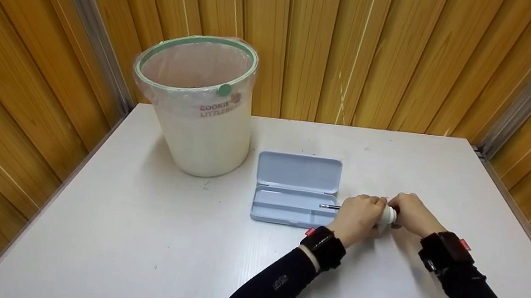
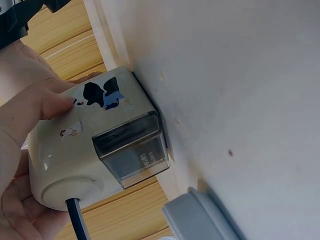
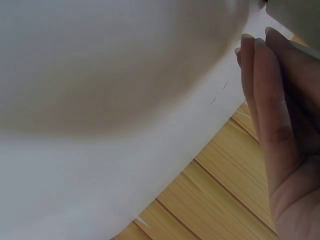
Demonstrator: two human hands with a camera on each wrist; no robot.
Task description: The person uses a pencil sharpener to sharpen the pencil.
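A cream pencil sharpener (image 2: 75,135) with stickers and a clear drawer is gripped by my left hand (image 1: 358,218), thumb on one side and fingers on the other in the left wrist view. A dark pencil (image 2: 77,220) sticks out of its round front; its other end (image 1: 329,206) reaches over the pencil case (image 1: 298,172). My right hand (image 1: 412,215) is at the sharpener's back end, fingers curled round a dark crank part, mostly hidden. In the right wrist view its bent fingers (image 3: 267,90) lie close together beside the sharpener's edge.
The open light-blue pencil case lies left of my hands, its lid towards the back. A cream bin (image 1: 202,131) with a green rim and plastic liner stands at the back left of the white table (image 1: 132,244). Wood-patterned panels (image 1: 309,38) enclose the back and sides.
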